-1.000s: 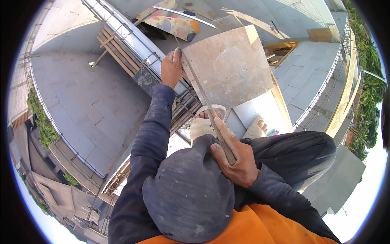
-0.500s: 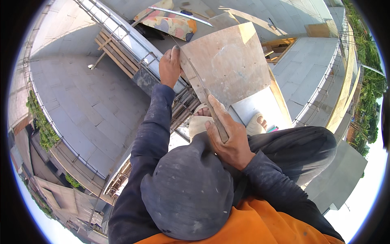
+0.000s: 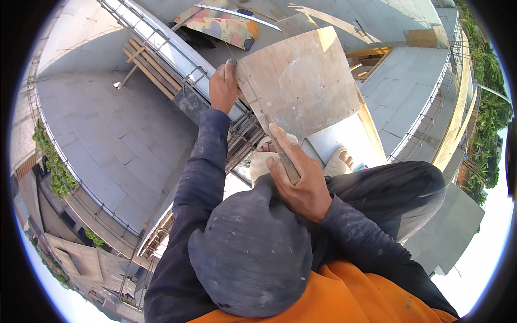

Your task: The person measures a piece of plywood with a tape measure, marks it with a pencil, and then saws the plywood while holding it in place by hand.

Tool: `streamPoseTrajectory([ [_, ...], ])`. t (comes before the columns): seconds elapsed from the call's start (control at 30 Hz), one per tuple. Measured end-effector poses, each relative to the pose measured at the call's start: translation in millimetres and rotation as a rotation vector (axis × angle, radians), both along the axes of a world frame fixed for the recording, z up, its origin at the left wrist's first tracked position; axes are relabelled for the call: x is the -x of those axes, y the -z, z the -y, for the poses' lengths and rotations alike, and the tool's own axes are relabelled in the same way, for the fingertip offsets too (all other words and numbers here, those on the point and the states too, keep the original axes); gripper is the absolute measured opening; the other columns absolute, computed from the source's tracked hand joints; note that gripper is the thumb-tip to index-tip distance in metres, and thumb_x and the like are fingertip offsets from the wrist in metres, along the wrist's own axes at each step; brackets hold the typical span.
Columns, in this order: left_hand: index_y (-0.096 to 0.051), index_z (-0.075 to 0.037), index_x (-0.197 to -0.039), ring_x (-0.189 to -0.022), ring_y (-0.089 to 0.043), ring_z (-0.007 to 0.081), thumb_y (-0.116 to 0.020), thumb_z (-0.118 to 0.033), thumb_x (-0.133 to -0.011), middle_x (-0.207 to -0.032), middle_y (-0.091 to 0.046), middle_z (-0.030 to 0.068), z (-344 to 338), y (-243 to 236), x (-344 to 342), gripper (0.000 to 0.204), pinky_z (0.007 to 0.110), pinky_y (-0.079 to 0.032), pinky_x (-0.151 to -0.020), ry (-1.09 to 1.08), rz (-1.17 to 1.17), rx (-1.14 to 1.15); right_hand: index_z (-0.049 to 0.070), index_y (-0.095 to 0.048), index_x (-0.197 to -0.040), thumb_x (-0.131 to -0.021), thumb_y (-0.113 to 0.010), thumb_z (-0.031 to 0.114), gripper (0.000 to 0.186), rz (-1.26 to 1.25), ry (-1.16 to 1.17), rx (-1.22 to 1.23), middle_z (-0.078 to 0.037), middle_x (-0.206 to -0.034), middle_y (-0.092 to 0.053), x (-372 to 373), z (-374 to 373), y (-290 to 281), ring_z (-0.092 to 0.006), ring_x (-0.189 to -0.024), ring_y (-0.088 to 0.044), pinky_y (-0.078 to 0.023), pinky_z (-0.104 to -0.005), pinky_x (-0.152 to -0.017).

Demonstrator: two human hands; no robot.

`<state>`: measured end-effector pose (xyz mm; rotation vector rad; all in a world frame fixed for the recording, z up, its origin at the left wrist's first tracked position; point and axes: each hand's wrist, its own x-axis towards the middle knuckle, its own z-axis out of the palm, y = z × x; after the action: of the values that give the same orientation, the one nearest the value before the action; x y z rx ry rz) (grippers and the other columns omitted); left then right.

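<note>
My left hand (image 3: 223, 89) grips the left edge of a worn plywood board (image 3: 301, 86), thumb end pointing up at the far left corner. In my right hand (image 3: 302, 180) is the wooden handle of a long thin tool, seemingly a handsaw (image 3: 273, 131) seen edge-on. My forefinger lies stretched along it. Its narrow line runs forward along the board's left side, past the left hand. How deep it sits in the wood I cannot tell. The board lies in front of my sandalled feet (image 3: 338, 161).
A pale block wall top with steel rebar (image 3: 177, 59) runs along the left, beside a deep drop to a grey floor (image 3: 118, 134). Wooden planks (image 3: 153, 67) lean there. Beyond the board lie a patterned cloth (image 3: 223, 29) and a metal straightedge (image 3: 237, 14). Timber strips (image 3: 458, 113) stand right.
My right hand has slid a little forward and left along the board's edge with the handsaw. The left hand keeps its grip on the board. The whole view has shifted slightly.
</note>
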<state>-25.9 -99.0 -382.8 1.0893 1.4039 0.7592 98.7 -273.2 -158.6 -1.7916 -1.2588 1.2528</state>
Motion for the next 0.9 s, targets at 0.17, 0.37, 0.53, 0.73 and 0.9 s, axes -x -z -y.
streamPoseTrajectory([
  [0.17, -0.072, 0.002, -0.102, -0.054, -0.066, 0.0236, -0.049, -0.045, -0.115, -0.073, -0.068, 0.0137, 0, 10, 2, 0.054, 0.038, -0.053, -0.057, 0.014, -0.077, -0.045, 0.003, -0.049, -0.159, -0.104, -0.064, 0.011, 0.058, -0.022, 0.01, -0.076, -0.029, -0.146, -0.064, -1, -18, 13, -0.0441, -0.133, -0.064, -0.052, -0.0437, -0.111],
  [0.37, -0.072, 0.003, -0.104, -0.061, -0.069, 0.0334, -0.05, -0.044, -0.114, -0.08, -0.072, 0.0209, -4, 19, 3, 0.053, 0.042, -0.056, -0.066, 0.033, -0.138, -0.103, -0.002, -0.052, -0.156, -0.105, -0.066, 0.008, 0.053, -0.169, 0.124, 0.141, -0.026, -0.148, -0.064, 1, -6, -11, -0.032, -0.139, -0.062, -0.045, -0.0379, -0.117],
  [0.53, -0.073, 0.003, -0.104, -0.061, -0.071, 0.0332, -0.049, -0.044, -0.114, -0.08, -0.072, 0.0213, 3, 9, 4, 0.053, 0.043, -0.055, -0.068, 0.019, -0.174, -0.169, 0.001, -0.051, -0.157, -0.105, -0.063, 0.011, 0.054, 0.021, -0.01, -0.065, -0.028, -0.148, -0.063, 5, -33, 8, -0.0412, -0.138, -0.062, -0.047, -0.0431, -0.117],
  [0.73, -0.073, 0.001, -0.105, -0.059, -0.07, 0.0302, -0.047, -0.047, -0.114, -0.077, -0.072, 0.0185, -1, -3, 6, 0.055, 0.042, -0.056, -0.068, 0.04, -0.178, -0.01, 0.0, -0.054, -0.154, -0.104, -0.065, 0.013, 0.053, -0.015, 0.009, -0.038, -0.028, -0.148, -0.064, 1, -1, -11, -0.0411, -0.138, -0.062, -0.047, -0.0424, -0.117],
  [0.9, -0.074, 0.001, -0.104, -0.06, -0.071, 0.0294, -0.047, -0.049, -0.114, -0.072, -0.07, 0.0167, 6, -7, 6, 0.057, 0.042, -0.055, -0.068, 0.039, -0.186, -0.105, -0.003, -0.053, -0.155, -0.106, -0.063, 0.008, 0.051, -0.057, 0.037, -0.031, -0.025, -0.144, -0.065, 1, -29, 14, -0.0319, -0.125, -0.068, -0.051, -0.038, -0.112],
])
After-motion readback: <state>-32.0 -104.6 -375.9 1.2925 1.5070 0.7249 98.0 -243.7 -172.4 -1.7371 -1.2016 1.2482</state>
